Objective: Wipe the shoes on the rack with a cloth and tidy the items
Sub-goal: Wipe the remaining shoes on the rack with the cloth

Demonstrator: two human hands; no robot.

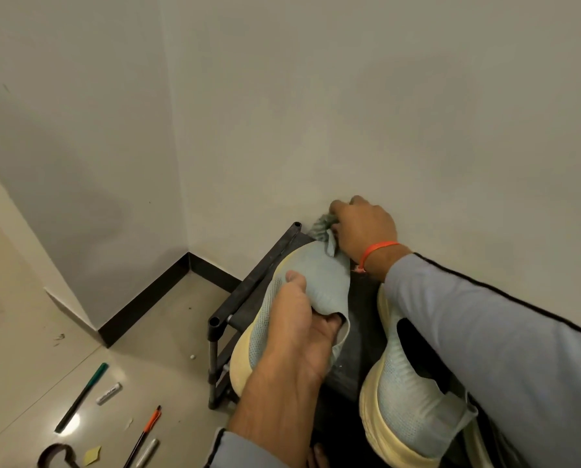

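Left hand [302,332] grips pale-green knit shoe [302,292] by its collar, thumb on top, steadying it at the left edge of the dark metal rack [248,285]. Right hand [363,231] clenches crumpled grey-green cloth [322,228] on the toe, apparently wiping. Matching second shoe [403,393] waits alongside.

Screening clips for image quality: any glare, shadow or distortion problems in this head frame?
Head view: soft dim light; small glare spot on the floor tiles by the green pen; wide-angle bending at the wall edges; left hand, shoe and right hand with cloth reasonably sharp.
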